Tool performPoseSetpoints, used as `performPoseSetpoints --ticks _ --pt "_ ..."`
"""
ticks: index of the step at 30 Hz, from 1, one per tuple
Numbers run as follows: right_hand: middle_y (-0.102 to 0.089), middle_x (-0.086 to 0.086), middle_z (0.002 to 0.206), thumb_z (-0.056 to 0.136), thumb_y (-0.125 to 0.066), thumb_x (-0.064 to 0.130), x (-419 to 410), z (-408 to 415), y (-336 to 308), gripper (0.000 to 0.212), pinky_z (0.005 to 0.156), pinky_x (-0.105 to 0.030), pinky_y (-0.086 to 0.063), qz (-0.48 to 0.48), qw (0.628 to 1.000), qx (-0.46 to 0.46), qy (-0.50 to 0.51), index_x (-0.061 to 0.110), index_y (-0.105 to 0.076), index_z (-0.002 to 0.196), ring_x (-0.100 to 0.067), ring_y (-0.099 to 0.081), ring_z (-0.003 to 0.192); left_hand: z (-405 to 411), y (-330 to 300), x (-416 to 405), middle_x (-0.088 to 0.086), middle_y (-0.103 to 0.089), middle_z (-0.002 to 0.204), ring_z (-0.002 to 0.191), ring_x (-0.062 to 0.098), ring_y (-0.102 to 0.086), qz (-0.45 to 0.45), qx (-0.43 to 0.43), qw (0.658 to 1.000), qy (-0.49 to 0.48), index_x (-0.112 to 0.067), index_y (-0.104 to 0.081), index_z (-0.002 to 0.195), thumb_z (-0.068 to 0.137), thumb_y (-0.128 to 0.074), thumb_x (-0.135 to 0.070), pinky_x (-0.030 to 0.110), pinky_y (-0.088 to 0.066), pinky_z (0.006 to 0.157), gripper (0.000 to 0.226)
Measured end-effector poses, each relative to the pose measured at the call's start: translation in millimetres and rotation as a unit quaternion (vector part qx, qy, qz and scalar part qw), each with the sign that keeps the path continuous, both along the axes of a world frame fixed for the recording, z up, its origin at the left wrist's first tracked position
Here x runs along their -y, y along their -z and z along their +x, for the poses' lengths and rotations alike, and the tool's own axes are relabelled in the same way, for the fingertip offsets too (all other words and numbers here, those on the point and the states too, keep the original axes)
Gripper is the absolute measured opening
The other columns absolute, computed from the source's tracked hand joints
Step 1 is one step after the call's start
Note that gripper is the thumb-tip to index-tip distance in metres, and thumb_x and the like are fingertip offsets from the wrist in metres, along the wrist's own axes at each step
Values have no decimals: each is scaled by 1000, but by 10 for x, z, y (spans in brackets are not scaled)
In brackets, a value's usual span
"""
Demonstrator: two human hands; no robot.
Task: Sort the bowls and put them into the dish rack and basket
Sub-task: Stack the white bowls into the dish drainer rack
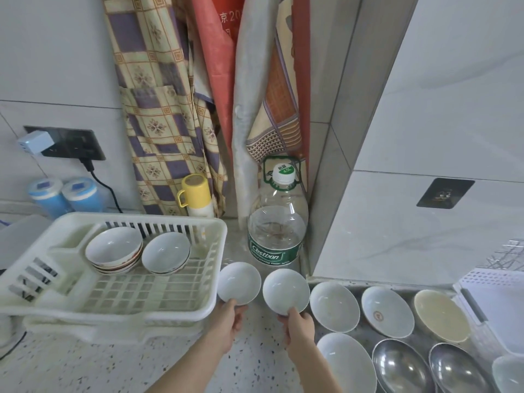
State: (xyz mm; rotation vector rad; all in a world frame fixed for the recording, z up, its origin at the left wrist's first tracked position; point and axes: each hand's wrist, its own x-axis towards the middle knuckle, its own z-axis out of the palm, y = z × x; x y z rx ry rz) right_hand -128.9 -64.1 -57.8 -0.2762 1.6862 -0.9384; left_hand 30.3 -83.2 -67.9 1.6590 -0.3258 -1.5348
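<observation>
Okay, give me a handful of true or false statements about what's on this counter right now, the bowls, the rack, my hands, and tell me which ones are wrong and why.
1. Each hand holds a white bowl. True: the left hand grips the left white bowl and the right hand grips the right white bowl.
2. The dish rack holds no bowls. False: it holds a stack of bowls and a further bowl beside it.
3. A water bottle stands right of the rack. True.
4. The bottle is full to the cap. False: only the lower part holds water.
5. Two metal bowls lie near the lower right. True.
</observation>
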Motion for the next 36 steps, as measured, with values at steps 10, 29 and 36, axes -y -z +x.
performPoseSetpoints --ticks 10,29,36 --pt "-74 -19 81 91 -43 6 -345 77 -365 15 33 -18 -22 -59 996 51 50 3 -57 94 -10 -23 41 198 -214 -354 25 -69 78 39 12 -38 3 88 988 128 -18 -48 123 95 -36 0 19 -24 38 35" --pt "-76 -12 78 85 -44 10 -422 770 -1897 7 34 -18 -21 -268 963 -34 19 12 -51 83 -9 -19 40 1487 -1658 -565 13 -74 71 42 7 -29 -103 64 892 435 -10 -54 109 89 -44 -5 17 -20 37 23" --pt "-75 -11 70 86 -48 12 -264 1390 -1677 17 50 -25 -31 -288 951 -108 23 7 -62 77 -8 -35 46 2547 -1612 -423 19 -73 74 38 8 -36 -106 99 949 279 -7 -53 115 92 -48 -3 18 -25 36 24"
